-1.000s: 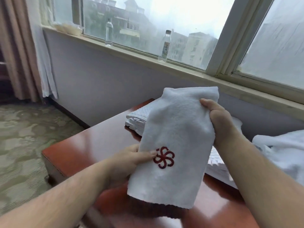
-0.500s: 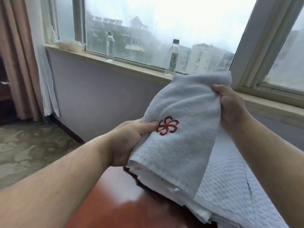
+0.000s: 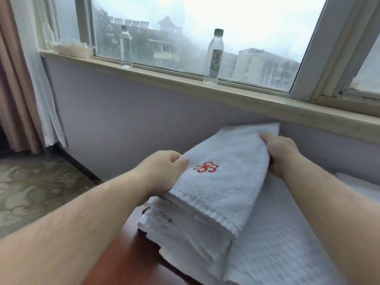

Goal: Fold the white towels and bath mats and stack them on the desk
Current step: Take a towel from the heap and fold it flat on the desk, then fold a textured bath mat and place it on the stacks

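The left hand (image 3: pixel 164 171) grips the near left edge of the folded towel (image 3: pixel 230 188), thumb on top and fingers curled under; the right hand (image 3: pixel 281 153) clasps the towel's far right edge, fingers wrapped round it; both hands are grasping, neither has let go. The towel is white terry and lies at a slope on top of the stack (image 3: pixel 185 239) of folded white linen; its near hem overhangs the stack's upper layers. On the towel, beside the left thumb, sits a red emblem (image 3: pixel 206 167) stitched like a pinwheel flower; it carries no letters. Under the towel and to its right spreads a waffle-weave bath mat (image 3: pixel 277 233); below the towel, the reddish wooden desk (image 3: pixel 127 258) bears the stack. Beyond the towel runs the window sill (image 3: pixel 185 83); on it stand a clear bottle (image 3: pixel 125 49), well left of the towel, and a labelled bottle (image 3: pixel 214 58) straight behind it; the label's writing runs downward but is too blurred to read. Far left of the towel hangs a curtain (image 3: pixel 18 79).

Half a second ago the towel was held higher, its top edge up against the window frame and tilted steeply; now it has come down onto the stack and lies flatter; both hands keep the same edges.
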Motion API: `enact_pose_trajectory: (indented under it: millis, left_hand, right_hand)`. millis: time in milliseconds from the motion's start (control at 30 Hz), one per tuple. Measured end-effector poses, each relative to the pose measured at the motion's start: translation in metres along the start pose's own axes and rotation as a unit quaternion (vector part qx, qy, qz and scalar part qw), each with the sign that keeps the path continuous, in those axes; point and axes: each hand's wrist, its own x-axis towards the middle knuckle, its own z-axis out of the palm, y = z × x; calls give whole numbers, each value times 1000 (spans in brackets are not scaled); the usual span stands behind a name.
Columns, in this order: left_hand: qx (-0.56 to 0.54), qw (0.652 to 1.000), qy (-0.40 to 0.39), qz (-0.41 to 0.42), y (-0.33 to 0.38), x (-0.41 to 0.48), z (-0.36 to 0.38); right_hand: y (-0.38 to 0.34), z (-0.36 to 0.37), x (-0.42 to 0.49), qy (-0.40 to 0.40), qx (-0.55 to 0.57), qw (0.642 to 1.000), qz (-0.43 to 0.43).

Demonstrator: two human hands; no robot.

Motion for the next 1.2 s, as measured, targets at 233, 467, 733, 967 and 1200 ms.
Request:
enact_pose_trajectory:
  millis: [233,467,733,967,1200]
  left_hand:
    - [192,981,32,-20,3,-4,-1]
    - [199,978,17,53,32,-19,24]
    - [242,969,-27,46,19,-18,49]
    - [264,961,-58,51,20,-23,35]
    - [274,960,-36,56,-6,-106,25]
  right_hand:
    - [-5,12,-1,103,-233,965,-59]
    - [-23,27,-24,65,-484,825,-286]
    - [26,24,2,-50,-532,833,-147]
    - [19,10,-48,-115,-558,817,-86]
    - [11,-58,-168,-166,-553,804,-140]
